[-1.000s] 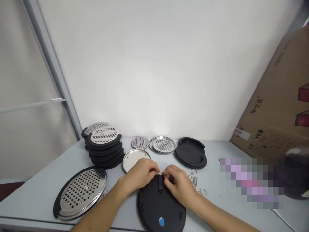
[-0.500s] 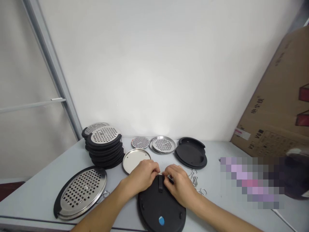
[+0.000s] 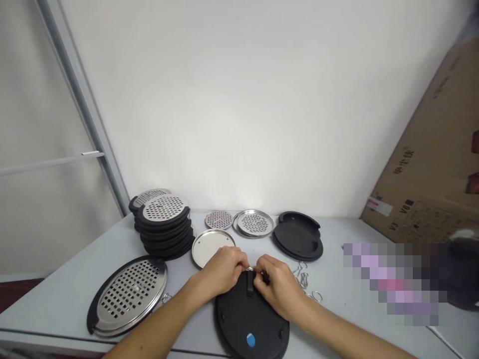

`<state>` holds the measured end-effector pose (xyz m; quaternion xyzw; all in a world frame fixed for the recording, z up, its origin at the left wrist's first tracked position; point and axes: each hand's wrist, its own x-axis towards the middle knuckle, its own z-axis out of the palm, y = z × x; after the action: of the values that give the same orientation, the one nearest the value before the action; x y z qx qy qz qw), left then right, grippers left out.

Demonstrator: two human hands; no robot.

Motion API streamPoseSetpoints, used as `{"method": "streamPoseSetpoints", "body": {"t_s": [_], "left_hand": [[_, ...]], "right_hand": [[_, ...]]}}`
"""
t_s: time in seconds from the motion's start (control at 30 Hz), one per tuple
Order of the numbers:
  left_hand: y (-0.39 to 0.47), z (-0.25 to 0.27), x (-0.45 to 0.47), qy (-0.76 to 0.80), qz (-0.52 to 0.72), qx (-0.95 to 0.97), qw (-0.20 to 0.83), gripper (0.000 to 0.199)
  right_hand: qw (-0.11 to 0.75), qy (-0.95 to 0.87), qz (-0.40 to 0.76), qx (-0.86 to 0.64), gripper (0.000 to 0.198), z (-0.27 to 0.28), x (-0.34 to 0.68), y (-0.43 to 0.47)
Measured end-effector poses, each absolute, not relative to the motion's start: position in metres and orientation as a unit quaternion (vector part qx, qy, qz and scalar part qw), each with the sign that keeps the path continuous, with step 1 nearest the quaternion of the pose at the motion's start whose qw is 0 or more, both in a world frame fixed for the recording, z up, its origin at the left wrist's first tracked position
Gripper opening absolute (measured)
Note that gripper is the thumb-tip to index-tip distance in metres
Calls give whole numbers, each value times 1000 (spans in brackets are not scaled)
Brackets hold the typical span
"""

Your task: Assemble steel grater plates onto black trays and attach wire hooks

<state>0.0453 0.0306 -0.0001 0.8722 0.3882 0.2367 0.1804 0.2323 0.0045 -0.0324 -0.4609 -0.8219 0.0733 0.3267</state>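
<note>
You are working at a grey table [image 3: 67, 299]. A grater stack [image 3: 166, 242] is standing back left, well apart from your hands. The black disc [image 3: 258, 319] is resting right in front of you by the table's near edge, small feet facing up. It is looking like moulded plastic or rubber: probably light, fairly stiff, hard to break, maybe sliding a bit on the smooth top. For lifting, its outer rim is probably giving the best hold.

Your left hand [image 3: 226, 267] and right hand [image 3: 275, 279] are meeting at the disc's far end, both pinching with thumb and fingertips on the metal bit between them. Loose wire clips [image 3: 301, 276] are lying just beyond your right hand. The black tab [image 3: 250, 285] is running along the disc below your fingertips, likely stiff.

A blue dot [image 3: 250, 340] is showing near you. The metal bit [image 3: 249, 269] is sitting at the tab's far end, mostly hidden: likely hard, springy, slippery, wanting a pinch on both ends. Whether it is engaging the tab, you cannot tell.
</note>
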Motion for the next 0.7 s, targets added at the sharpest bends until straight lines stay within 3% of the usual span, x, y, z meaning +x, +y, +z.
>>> {"method": "streamPoseSetpoints", "body": {"t_s": [0.7], "left_hand": [[14,1,59,408,158,899,10,24]], "right_hand": [[331,-813,64,-475,18,-36,231,5]]}}
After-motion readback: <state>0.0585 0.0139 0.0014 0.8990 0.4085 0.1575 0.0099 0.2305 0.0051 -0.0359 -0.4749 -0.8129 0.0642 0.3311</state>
